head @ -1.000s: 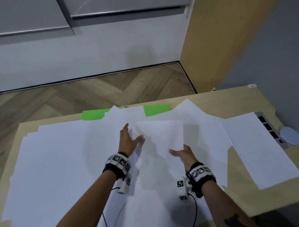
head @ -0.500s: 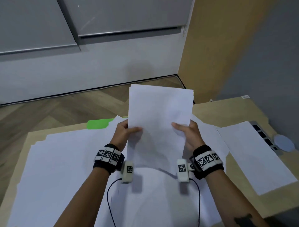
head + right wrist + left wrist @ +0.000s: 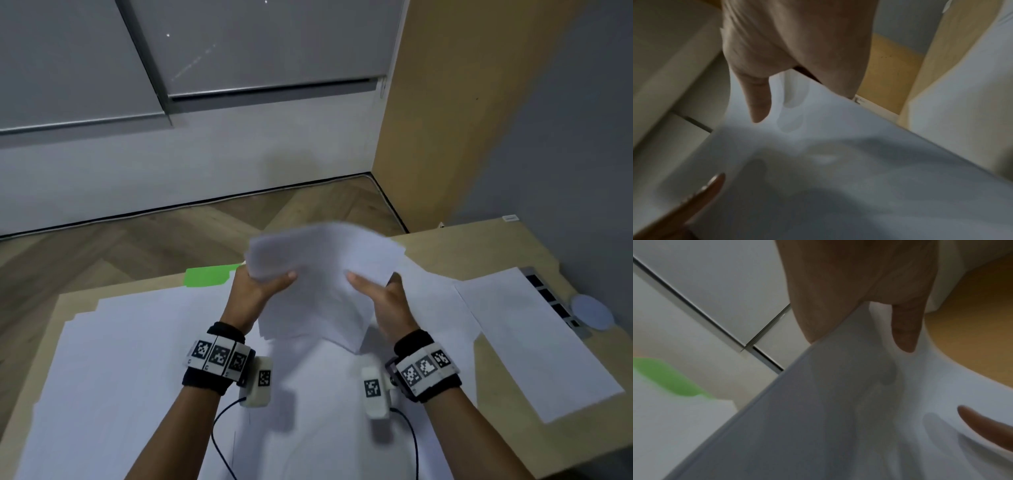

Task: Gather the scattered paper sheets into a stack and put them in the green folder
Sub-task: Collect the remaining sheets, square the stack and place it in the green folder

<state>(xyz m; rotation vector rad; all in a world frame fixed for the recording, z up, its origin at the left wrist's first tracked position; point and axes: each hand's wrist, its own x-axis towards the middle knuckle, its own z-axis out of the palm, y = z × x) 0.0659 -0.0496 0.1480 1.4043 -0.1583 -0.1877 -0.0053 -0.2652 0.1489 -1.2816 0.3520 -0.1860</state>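
Both hands hold a small bundle of white sheets point(image 3: 322, 284) in the air above the desk, blurred with motion. My left hand point(image 3: 263, 287) pinches its left edge, thumb on the near face. My right hand point(image 3: 376, 294) pinches the right edge the same way. The wrist views show each thumb lying on the bundle point(image 3: 838, 402) point(image 3: 838, 162), with the other fingers behind it. Many more white sheets point(image 3: 137, 359) lie spread over the desk. A corner of the green folder point(image 3: 209, 275) point(image 3: 668, 378) shows at the desk's far edge, mostly covered by paper.
One separate sheet point(image 3: 534, 335) lies on the right of the wooden desk point(image 3: 513, 246). Beyond it, a grey power strip point(image 3: 555, 305) and a round white disc point(image 3: 591, 311) sit by the right edge. Wooden floor and a wall lie beyond the desk.
One second ago the hands lay on the sheets on the desk. They lifted a bundle upright, and now its top has tipped away and it is blurred.
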